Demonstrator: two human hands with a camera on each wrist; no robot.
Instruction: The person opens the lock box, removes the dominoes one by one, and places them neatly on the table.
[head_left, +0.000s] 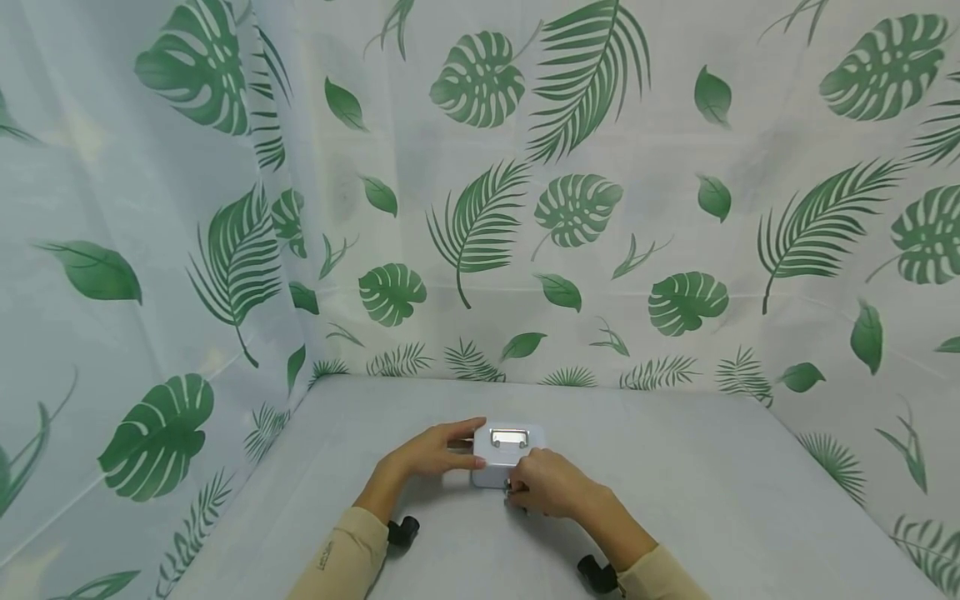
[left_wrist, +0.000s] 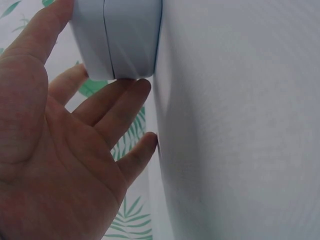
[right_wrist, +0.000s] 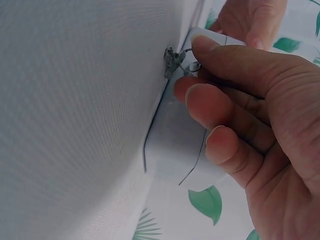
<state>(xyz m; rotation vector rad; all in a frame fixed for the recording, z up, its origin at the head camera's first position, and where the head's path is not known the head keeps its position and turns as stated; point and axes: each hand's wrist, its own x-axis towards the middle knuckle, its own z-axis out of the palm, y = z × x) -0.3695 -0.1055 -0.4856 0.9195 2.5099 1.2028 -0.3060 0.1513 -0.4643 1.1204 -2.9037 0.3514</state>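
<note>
A small white metal cash box (head_left: 491, 476) with a silver carrying handle (head_left: 509, 437) on its lid lies on the white-covered table. My left hand (head_left: 438, 447) rests against its left end, thumb at the lid's edge and the other fingers extended along the side. In the left wrist view those fingertips (left_wrist: 143, 86) touch the box's end wall. At the front face, my right hand (head_left: 551, 483) pinches a key between thumb and index finger. Those fingers mostly hide the key and the lock. A wire ring with small silver keys (right_wrist: 173, 62) hangs beside the fingertips.
White cloth with green leaf prints (head_left: 480, 233) hangs behind the table and along its sides. The pale tabletop (head_left: 675, 467) spreads around the box. Black wrist cameras (head_left: 403, 532) sit below both forearms, near the beige sleeves (head_left: 341, 554).
</note>
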